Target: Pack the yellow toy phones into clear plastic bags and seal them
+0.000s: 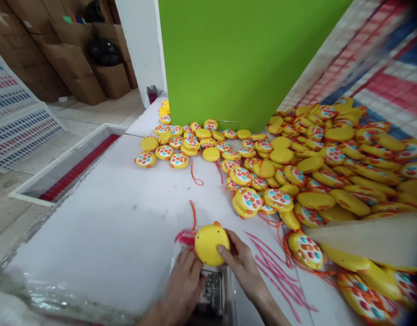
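A round yellow toy (211, 244) with an orange cord lies back side up near the front edge of the white table (120, 217). My right hand (241, 265) grips its right side, thumb on the yellow shell. My left hand (184, 283) touches its lower left edge and rests on a clear plastic bag (213, 290) with a printed card inside, which lies under the toy. Both hands are close together at the bottom centre of the view.
A big heap of the same yellow toys (330, 167) with coloured buttons fills the right side, and a smaller group (181, 142) lies at the back. A green board (239, 59) stands behind. White crates (15, 113) and cardboard boxes (76, 68) are at left.
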Demonstrator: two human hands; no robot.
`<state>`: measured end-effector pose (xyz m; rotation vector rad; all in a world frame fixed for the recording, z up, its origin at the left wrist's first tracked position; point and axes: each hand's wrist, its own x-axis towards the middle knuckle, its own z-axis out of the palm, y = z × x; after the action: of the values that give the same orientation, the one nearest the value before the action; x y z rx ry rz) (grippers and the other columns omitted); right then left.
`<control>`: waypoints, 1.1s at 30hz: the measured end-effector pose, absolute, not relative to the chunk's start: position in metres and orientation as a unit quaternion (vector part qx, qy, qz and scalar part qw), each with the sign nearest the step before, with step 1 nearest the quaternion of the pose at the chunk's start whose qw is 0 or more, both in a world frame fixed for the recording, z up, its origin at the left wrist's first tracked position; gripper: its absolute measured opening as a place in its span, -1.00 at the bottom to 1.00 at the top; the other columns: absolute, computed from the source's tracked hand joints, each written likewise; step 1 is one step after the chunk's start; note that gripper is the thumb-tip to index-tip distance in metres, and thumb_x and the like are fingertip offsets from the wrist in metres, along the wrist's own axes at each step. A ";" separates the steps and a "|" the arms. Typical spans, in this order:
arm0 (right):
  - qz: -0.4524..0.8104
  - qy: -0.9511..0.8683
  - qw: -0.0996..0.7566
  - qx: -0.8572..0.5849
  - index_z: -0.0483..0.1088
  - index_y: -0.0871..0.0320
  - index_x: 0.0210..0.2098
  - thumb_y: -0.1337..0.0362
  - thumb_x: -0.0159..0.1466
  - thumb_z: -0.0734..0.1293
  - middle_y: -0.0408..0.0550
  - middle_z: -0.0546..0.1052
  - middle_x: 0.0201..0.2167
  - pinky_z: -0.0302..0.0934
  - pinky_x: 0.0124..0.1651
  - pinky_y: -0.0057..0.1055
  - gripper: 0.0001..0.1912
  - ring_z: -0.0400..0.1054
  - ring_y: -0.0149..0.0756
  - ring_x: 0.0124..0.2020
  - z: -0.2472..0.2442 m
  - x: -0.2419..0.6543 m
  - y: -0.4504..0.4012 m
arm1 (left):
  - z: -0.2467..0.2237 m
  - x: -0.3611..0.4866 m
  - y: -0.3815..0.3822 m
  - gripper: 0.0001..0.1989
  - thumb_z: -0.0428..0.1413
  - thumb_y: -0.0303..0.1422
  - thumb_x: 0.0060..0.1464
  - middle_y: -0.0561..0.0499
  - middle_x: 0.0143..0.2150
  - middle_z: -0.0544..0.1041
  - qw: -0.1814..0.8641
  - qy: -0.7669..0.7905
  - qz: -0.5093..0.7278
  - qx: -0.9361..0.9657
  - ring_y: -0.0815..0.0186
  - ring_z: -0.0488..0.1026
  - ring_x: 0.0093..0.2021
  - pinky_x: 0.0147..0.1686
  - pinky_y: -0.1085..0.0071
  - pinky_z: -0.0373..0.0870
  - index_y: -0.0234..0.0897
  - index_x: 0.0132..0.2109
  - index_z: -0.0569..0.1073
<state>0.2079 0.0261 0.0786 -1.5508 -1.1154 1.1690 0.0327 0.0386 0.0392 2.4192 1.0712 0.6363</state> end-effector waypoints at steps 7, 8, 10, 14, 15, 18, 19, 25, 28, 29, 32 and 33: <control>0.538 -0.314 0.470 -0.625 0.26 0.19 -0.03 0.04 0.13 0.32 0.05 0.44 -0.14 0.34 -0.37 -0.37 -0.51 0.35 -0.13 -0.17 0.084 0.213 0.009 | 0.015 0.042 0.026 -0.84 -0.05 -0.58 0.09 -0.12 -0.25 0.44 0.140 0.330 0.144 0.922 0.14 0.37 -0.23 -0.20 0.15 0.40 -0.35 -0.22 0.39; 0.543 -0.297 0.477 -0.624 0.26 0.17 -0.04 0.04 0.13 0.33 0.05 0.44 -0.13 0.34 -0.39 -0.38 -0.51 0.35 -0.14 -0.18 0.084 0.213 0.005 | 0.017 0.042 0.028 -0.85 -0.05 -0.57 0.10 -0.12 -0.23 0.44 0.148 0.324 0.142 0.924 0.14 0.36 -0.20 -0.18 0.15 0.38 -0.34 -0.24 0.39; 0.550 -0.264 0.485 -0.627 0.25 0.15 -0.05 0.04 0.10 0.36 0.03 0.43 -0.14 0.34 -0.41 -0.39 -0.50 0.36 -0.15 -0.20 0.082 0.212 -0.002 | 0.019 0.042 0.033 -0.83 -0.05 -0.55 0.12 -0.15 -0.10 0.40 0.153 0.325 0.150 0.921 0.11 0.32 -0.08 -0.10 0.13 0.34 -0.35 -0.18 0.39; 0.560 -0.215 0.480 -0.640 0.24 0.15 -0.04 0.02 0.08 0.37 0.04 0.42 -0.15 0.33 -0.42 -0.37 -0.46 0.36 -0.17 -0.23 0.079 0.213 -0.015 | 0.020 0.047 0.036 -0.72 -0.08 -0.53 0.15 -0.15 -0.05 0.37 0.153 0.344 0.143 0.916 0.13 0.29 -0.06 -0.08 0.14 0.30 -0.36 0.01 0.30; 0.559 -0.209 0.479 -0.644 0.23 0.15 -0.03 0.01 0.08 0.37 0.04 0.41 -0.14 0.33 -0.41 -0.37 -0.45 0.36 -0.17 -0.23 0.078 0.214 -0.017 | 0.020 0.047 0.036 -0.73 -0.08 -0.53 0.15 -0.14 -0.08 0.39 0.154 0.347 0.135 0.915 0.14 0.30 -0.10 -0.10 0.15 0.31 -0.36 0.00 0.31; 0.557 -0.219 0.463 -0.654 0.20 0.15 -0.01 0.00 0.09 0.36 0.04 0.41 -0.15 0.32 -0.42 -0.38 -0.43 0.35 -0.20 -0.25 0.081 0.219 -0.023 | 0.023 0.048 0.036 -0.78 -0.07 -0.53 0.15 -0.11 -0.16 0.42 0.158 0.345 0.123 0.917 0.15 0.32 -0.17 -0.15 0.16 0.31 -0.35 -0.07 0.35; 0.558 -0.232 0.454 -0.654 0.20 0.15 -0.01 0.01 0.10 0.35 0.03 0.41 -0.16 0.32 -0.42 -0.39 -0.44 0.35 -0.21 -0.26 0.082 0.221 -0.025 | 0.025 0.047 0.037 -0.80 -0.07 -0.53 0.14 -0.10 -0.17 0.42 0.162 0.342 0.126 0.917 0.14 0.32 -0.17 -0.15 0.14 0.30 -0.34 -0.10 0.36; 0.588 -0.321 0.386 -0.634 0.24 0.15 -0.02 0.02 0.08 0.36 -0.06 0.46 -0.32 0.25 -0.54 -0.47 -0.46 0.36 -0.27 -0.41 0.085 0.235 -0.037 | 0.036 0.040 0.042 -0.74 -0.11 -0.57 0.10 -0.07 -0.16 0.44 0.254 0.381 0.187 0.869 0.19 0.32 -0.17 -0.15 0.20 0.31 -0.30 -0.09 0.34; 0.658 -0.349 0.347 -0.569 0.34 0.15 -0.07 0.04 0.08 0.36 -0.06 0.49 -0.32 0.27 -0.46 -0.44 -0.52 0.38 -0.22 -0.34 0.085 0.241 -0.042 | 0.035 0.038 0.045 -0.69 -0.13 -0.52 0.15 -0.06 -0.12 0.44 0.270 0.365 0.197 0.869 0.20 0.31 -0.14 -0.12 0.20 0.29 -0.26 0.02 0.29; 0.677 -0.353 0.343 -0.548 0.35 0.15 -0.08 0.05 0.09 0.36 -0.04 0.50 -0.28 0.30 -0.36 -0.40 -0.54 0.38 -0.19 -0.27 0.087 0.242 -0.043 | 0.034 0.038 0.046 -0.72 -0.13 -0.50 0.16 -0.05 -0.17 0.45 0.270 0.360 0.192 0.872 0.20 0.31 -0.19 -0.16 0.20 0.29 -0.26 -0.02 0.33; 0.690 -0.344 0.365 -0.522 0.35 0.13 -0.03 0.06 0.11 0.34 0.00 0.47 -0.12 0.25 -0.06 -0.28 -0.52 0.34 -0.13 -0.09 0.093 0.234 -0.040 | 0.031 0.040 0.047 -0.81 -0.09 -0.43 0.17 -0.02 -0.33 0.45 0.273 0.350 0.192 0.875 0.22 0.30 -0.31 -0.25 0.24 0.29 -0.29 -0.23 0.43; 0.685 -0.329 0.384 -0.524 0.33 0.12 0.01 0.05 0.12 0.33 0.01 0.44 -0.07 0.24 -0.03 -0.27 -0.50 0.32 -0.13 -0.06 0.095 0.229 -0.037 | 0.032 0.040 0.046 -0.81 -0.08 -0.41 0.17 -0.02 -0.35 0.45 0.271 0.345 0.203 0.875 0.23 0.30 -0.31 -0.25 0.25 0.29 -0.29 -0.28 0.43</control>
<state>0.2293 -0.0372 0.0952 -1.3353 -0.8387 1.7471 0.0401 0.0464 0.0316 2.3579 0.9279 0.5478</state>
